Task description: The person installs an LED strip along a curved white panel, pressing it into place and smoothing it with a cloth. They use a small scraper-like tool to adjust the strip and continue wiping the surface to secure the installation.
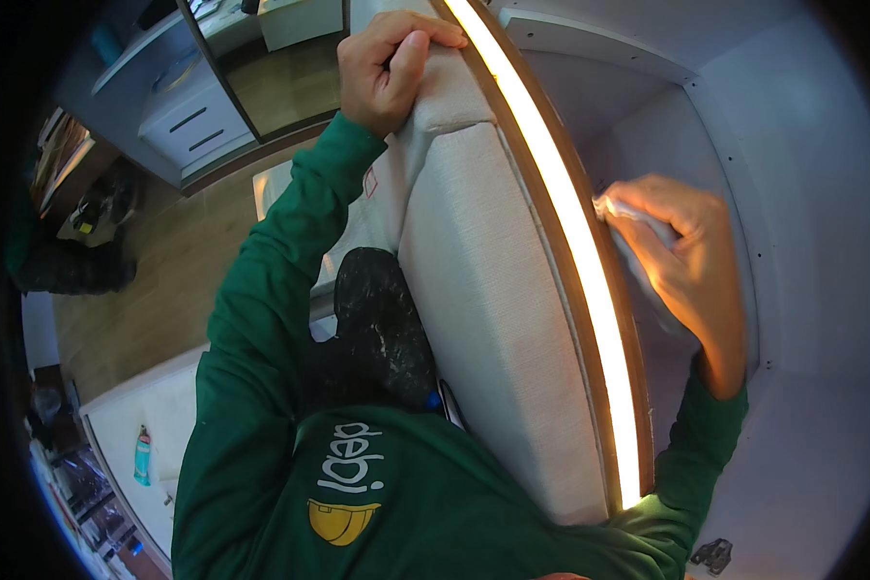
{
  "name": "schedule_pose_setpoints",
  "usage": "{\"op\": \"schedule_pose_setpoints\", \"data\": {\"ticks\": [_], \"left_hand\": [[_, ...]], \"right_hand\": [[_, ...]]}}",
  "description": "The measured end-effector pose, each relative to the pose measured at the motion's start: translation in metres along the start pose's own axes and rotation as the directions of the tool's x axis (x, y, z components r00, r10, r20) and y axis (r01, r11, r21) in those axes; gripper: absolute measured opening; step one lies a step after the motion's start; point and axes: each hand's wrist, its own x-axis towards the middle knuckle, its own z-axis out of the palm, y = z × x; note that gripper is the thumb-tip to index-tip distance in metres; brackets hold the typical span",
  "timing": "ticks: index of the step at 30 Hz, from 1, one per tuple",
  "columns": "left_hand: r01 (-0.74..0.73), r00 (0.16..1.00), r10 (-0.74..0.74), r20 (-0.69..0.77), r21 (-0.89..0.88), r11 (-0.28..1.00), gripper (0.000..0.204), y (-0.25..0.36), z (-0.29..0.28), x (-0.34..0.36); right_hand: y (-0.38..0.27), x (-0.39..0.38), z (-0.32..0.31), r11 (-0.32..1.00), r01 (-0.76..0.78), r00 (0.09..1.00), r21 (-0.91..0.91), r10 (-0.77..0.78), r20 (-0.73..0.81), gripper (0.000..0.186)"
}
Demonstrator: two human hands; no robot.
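A brown wood-toned panel edge with a bright glowing light strip curves down beside me, along a padded off-white fabric headboard. My left hand is at the far end of the padding, its fingers curled. Its index finger touches the brown edge near the lit strip; the inside of the grip is hidden. On the right side of the strip, my right hand pinches a crumpled white cloth, slightly blurred. Its fingertips meet the outer brown edge.
White cabinet panels with small holes enclose the right side. A dark hinge lies at the lower right. At lower left, a teal tube rests on a white surface. Another person's dark-clothed legs show farther left, near a white drawer unit.
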Motion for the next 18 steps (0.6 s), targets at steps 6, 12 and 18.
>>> {"op": "schedule_pose_setpoints", "data": {"ticks": [6, 12, 18], "left_hand": [[-0.028, 0.999, 0.029, 0.015, -0.043, 0.999, 0.033, -0.008, -0.001, 0.0], [-0.027, 1.0, 0.028, 0.007, -0.053, 0.998, 0.033, -0.008, -0.002, 0.0], [-0.033, 0.999, 0.034, 0.01, -0.05, 0.998, 0.032, -0.009, 0.001, -0.002]], "right_hand": [[0.018, -0.012, -0.027, 0.982, -0.126, 0.964, 0.142, 0.155, -0.218, 0.01], [0.0, 0.004, -0.008, 0.964, -0.076, 0.991, 0.254, 0.101, -0.086, 0.006], [0.011, -0.001, 0.013, 0.997, 0.073, 0.994, 0.017, -0.071, -0.087, 0.008]]}}
